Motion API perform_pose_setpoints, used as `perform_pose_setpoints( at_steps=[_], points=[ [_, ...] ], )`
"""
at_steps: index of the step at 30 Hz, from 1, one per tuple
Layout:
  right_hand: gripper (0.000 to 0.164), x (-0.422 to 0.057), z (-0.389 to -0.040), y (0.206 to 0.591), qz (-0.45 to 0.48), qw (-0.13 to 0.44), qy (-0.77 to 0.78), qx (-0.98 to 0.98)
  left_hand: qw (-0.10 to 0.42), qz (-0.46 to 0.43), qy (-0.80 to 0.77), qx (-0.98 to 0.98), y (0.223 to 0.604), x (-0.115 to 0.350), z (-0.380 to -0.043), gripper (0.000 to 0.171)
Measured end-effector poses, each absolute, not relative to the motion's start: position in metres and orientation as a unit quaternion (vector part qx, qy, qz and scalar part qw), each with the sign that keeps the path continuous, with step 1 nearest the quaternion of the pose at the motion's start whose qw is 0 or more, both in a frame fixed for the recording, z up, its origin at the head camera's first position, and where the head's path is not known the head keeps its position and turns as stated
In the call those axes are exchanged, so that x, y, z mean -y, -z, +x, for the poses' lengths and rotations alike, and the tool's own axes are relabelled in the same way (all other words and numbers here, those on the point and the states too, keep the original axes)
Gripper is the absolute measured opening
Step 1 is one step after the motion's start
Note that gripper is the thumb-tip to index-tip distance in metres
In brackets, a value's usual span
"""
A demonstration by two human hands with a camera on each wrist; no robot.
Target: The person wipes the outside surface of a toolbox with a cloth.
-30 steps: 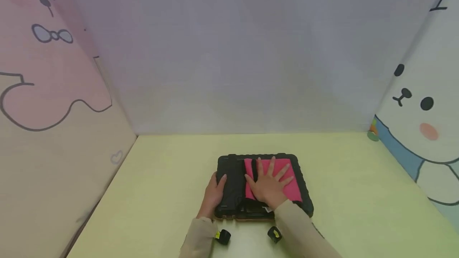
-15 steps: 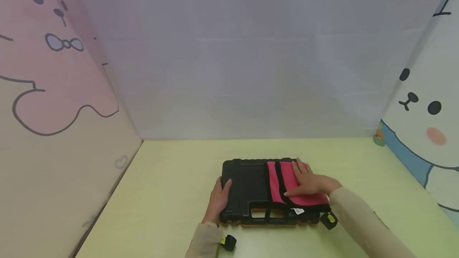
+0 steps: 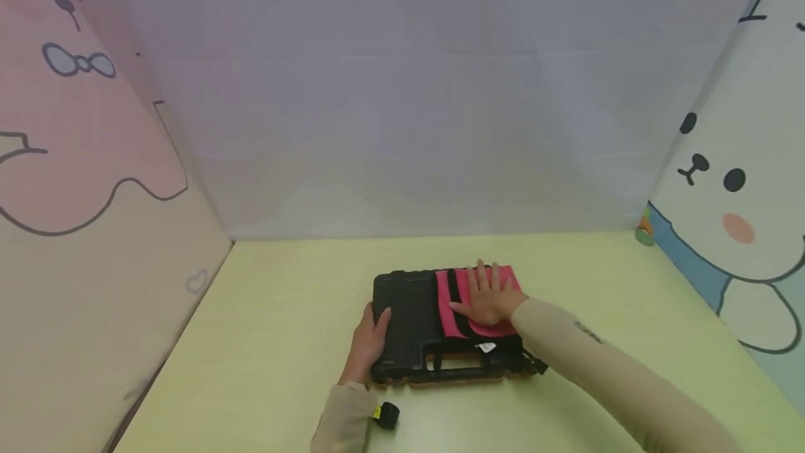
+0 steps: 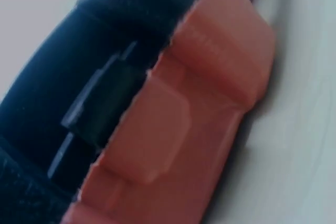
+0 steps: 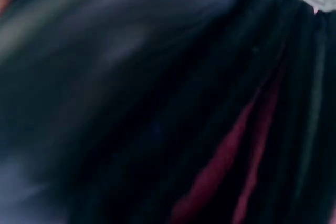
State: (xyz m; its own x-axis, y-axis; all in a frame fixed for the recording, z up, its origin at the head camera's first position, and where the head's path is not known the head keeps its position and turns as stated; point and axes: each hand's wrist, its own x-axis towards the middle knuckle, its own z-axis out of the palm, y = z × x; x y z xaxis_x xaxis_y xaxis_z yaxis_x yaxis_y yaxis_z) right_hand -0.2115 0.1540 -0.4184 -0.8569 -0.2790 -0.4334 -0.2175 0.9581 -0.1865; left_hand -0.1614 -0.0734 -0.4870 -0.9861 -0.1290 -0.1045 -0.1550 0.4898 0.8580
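A black plastic carrying case [image 3: 407, 313] lies flat, its handle [image 3: 462, 372] towards the person. My left hand [image 3: 366, 348] grips the case's left edge, thumb on top and fingers along the side. Over the right part of the lid lies a pink cloth [image 3: 446, 306] with black trim and a small white label [image 3: 486, 347]. My right hand [image 3: 493, 301] rests flat on that cloth, fingers spread. The left wrist view shows the case's orange lower shell [image 4: 157, 129] under a black latch [image 4: 105, 100]. In the right wrist view, dark trim and pink folds [image 5: 215, 177] are blurred.
The case sits on a pale yellow table [image 3: 289, 313]. A whitish back wall [image 3: 402, 124] rises behind it, with cartoon-printed side panels to the left [image 3: 126, 264] and right [image 3: 711, 243]. A black wrist camera [image 3: 388, 416] hangs at the left sleeve.
The right hand and the pink cloth slid right over the lid, then partly back left. The handle, mostly covered at first, now shows. My left hand keeps its hold; the head view shifted slightly.
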Motion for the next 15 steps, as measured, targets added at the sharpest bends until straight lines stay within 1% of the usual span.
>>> perform_pose_setpoints(
  at_steps=[4,8,10,12,15],
  points=[
    [0.083,-0.112,-0.218,0.416,-0.147,0.232,0.063,-0.960,0.011,-0.078,-0.499,-0.863,0.485,0.078,-0.163,0.059],
    [0.082,-0.071,-0.218,0.420,-0.157,0.220,0.068,-0.960,0.013,-0.065,-0.496,-0.866,0.485,0.080,-0.163,0.052],
    [0.079,-0.055,-0.215,0.421,-0.157,0.216,0.071,-0.961,0.013,-0.055,-0.500,-0.864,0.485,0.083,-0.162,0.048],
    [0.075,-0.044,-0.212,0.421,-0.152,0.218,0.072,-0.961,0.015,-0.052,-0.500,-0.864,0.485,0.087,-0.160,0.048],
    [0.072,-0.049,-0.211,0.420,-0.130,0.218,0.077,-0.964,0.022,-0.050,-0.501,-0.864,0.486,0.086,-0.159,0.050]
  ],
)
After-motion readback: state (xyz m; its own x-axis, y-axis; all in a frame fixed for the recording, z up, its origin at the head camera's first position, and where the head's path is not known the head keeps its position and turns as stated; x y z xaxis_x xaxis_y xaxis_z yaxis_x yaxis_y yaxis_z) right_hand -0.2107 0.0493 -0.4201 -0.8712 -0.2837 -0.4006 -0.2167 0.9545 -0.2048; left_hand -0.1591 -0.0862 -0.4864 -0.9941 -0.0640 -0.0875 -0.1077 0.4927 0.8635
